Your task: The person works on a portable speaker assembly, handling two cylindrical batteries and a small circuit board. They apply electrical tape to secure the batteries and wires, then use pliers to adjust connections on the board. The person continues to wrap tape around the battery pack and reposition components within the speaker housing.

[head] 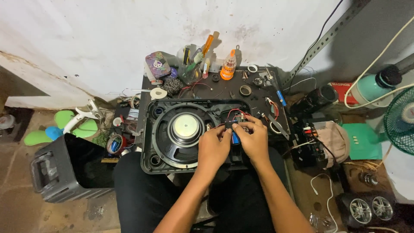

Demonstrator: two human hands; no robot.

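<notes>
Head view, bottle, fan, cluttered bench

table: small dark table against the wall
on it: orange glue bottle, tape rolls, pliers, speaker panel

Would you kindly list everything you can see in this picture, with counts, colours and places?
speaker panel: one, black, on the lap, round driver at its middle
red wires: a few, above the fingers
blue cell: one, between the hands
glue bottle: one, orange, back of the bench
screwdriver: one, orange handle, in a cup by the wall
black case: one, on the floor, left
fan: one, green, right edge
left hand: on the panel
right hand: beside it, at the wires
</notes>
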